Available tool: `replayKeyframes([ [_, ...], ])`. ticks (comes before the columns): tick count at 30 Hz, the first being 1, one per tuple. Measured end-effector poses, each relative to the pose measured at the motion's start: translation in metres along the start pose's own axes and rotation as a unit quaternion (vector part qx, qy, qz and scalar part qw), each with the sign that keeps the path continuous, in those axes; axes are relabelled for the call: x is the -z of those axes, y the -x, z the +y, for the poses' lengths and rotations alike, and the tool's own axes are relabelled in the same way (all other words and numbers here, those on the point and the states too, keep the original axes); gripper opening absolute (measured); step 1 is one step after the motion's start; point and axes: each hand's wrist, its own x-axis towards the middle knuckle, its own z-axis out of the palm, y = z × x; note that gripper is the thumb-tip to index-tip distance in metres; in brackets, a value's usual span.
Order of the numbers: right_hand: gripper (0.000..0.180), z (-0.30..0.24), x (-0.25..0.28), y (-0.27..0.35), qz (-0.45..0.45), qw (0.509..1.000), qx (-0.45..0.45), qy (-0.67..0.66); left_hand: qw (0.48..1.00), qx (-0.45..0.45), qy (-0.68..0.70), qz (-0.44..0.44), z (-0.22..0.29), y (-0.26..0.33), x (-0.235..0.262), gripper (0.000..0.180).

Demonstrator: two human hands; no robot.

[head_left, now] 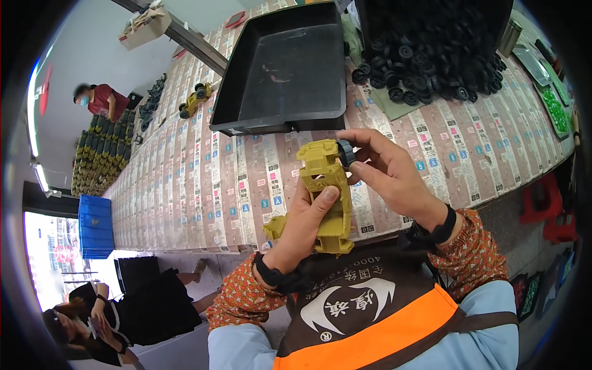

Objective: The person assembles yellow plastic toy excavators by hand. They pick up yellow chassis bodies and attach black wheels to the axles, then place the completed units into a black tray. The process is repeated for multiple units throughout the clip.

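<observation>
My left hand [303, 226] is wrapped round a yellow plastic toy vehicle body [336, 223], its thumb pressed on the middle. The body is held above the near part of the table, its narrow end pointing away from me. At its upper right corner sits a small black toy wheel [346, 153], pinched between the thumb and fingers of my right hand [383, 172]. The wheel touches the side of the body; whether it is fixed on an axle I cannot tell. No other wheel shows on this body.
A large black tray [285, 74] stands beyond my hands. Loose black wheels [425, 68] are heaped at the back right, near green parts [555, 111]. A yellow vehicle with wheels [196, 100] lies left of the tray. Stacked vehicles [102, 151], a blue crate [95, 227] and two other people are on the left.
</observation>
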Motion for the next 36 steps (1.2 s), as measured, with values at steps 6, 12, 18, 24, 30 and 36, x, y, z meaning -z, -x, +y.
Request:
replayKeyframes([
  [6, 0.053, 0.011, -0.011, 0.014, 0.062, 0.995, 0.031, 0.07, 0.992, -0.071, -0.107, 0.012, -0.02, -0.002, 0.003, 0.06],
  [12, 0.067, 0.024, -0.021, 0.031, 0.051, 0.981, 0.043, 0.181, 0.98, -0.086, -0.182, 0.003, -0.037, -0.009, 0.003, 0.062],
  [18, 0.062, 0.013, -0.005, 0.021, 0.014, 0.989, -0.042, 0.142, 0.988, -0.032, -0.153, -0.006, -0.032, -0.011, 0.002, 0.059],
  [24, 0.026, 0.052, 0.132, -0.083, 0.227, 0.785, 0.005, 0.576, 0.996, 0.092, 0.008, 0.017, 0.012, -0.009, 0.0, 0.045],
  [30, 0.026, 0.079, 0.168, -0.114, 0.177, 0.679, 0.012, 0.712, 0.997, 0.057, 0.034, 0.038, 0.015, -0.007, 0.01, 0.043],
  [36, 0.018, 0.066, 0.143, -0.095, 0.147, 0.755, 0.08, 0.634, 0.993, 0.047, 0.087, 0.059, 0.016, -0.009, 0.018, 0.038],
])
